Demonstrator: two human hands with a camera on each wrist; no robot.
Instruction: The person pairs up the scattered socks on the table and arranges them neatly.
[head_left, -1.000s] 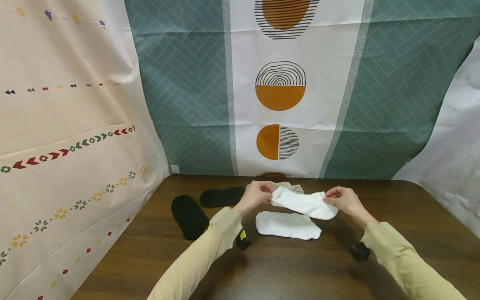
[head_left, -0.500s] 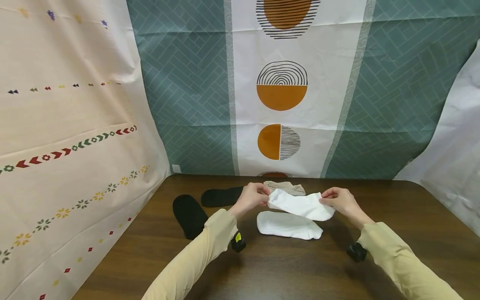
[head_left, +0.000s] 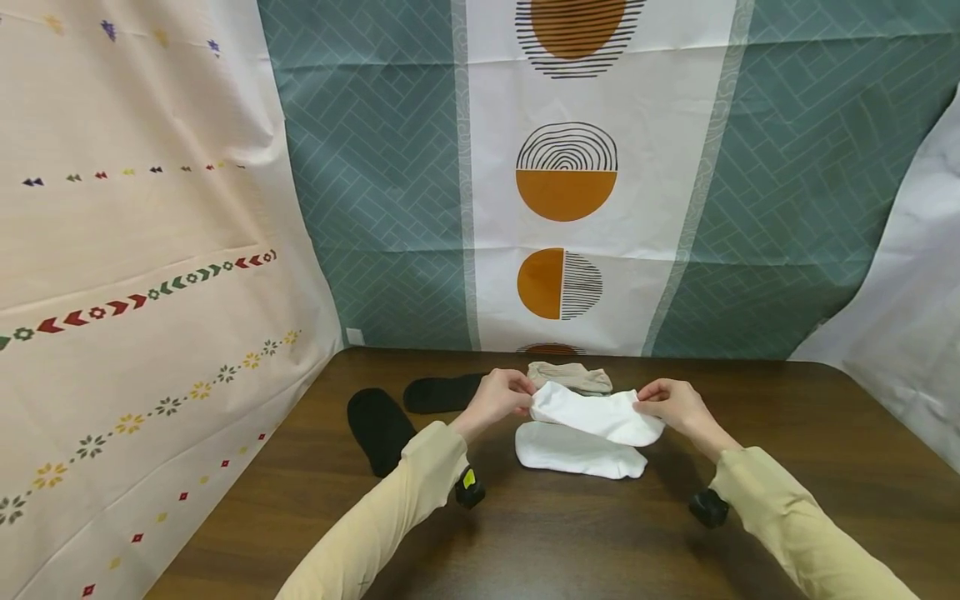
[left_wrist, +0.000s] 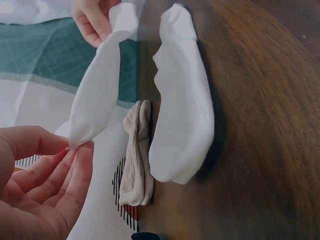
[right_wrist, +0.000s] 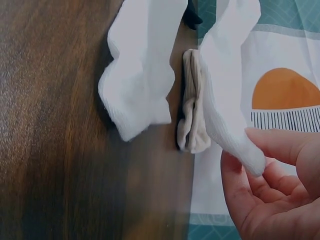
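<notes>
- I am far away, so I treat the head view like a clock, with the lifted white sock (head_left: pixel 592 413) in the middle.
- Closest to me are two pale yellow sleeves (head_left: pixel 375 525). One comes in from 8 o'clock and one from 4 o'clock.
- Under each sleeve end is a little black box (head_left: pixel 469 490), also at 8 and 4.
- At 6 o'clock I see the brown wooden table (head_left: pixel 570 537).
- Just past 6, the other white sock (head_left: pixel 577 454) lies on the table, near the lifted one.
- The lifted white sock is up off the table, stretched sideways from hand to hand and dipping to the right.
- At 9 o'clock the left hand (head_left: pixel 495 400) pinches one end of it with thumb and fingertips.
- At 3 o'clock the right hand (head_left: pixel 678 406) pinches it too, near the other end.
- Further out at 9, I see a black sock (head_left: pixel 381 432) lying at a slant.
- A bit farther back, also near 9, a second black sock (head_left: pixel 442 393) lies sideways, partly behind the left hand.
- At 11 o'clock, near the back edge, sits a folded tan sock (head_left: pixel 568 377).
- Farthest away, a green and white cloth (head_left: pixel 375 183) with orange shapes hangs at 12. A cream cloth (head_left: pixel 150 250) hangs at 10.
</notes>
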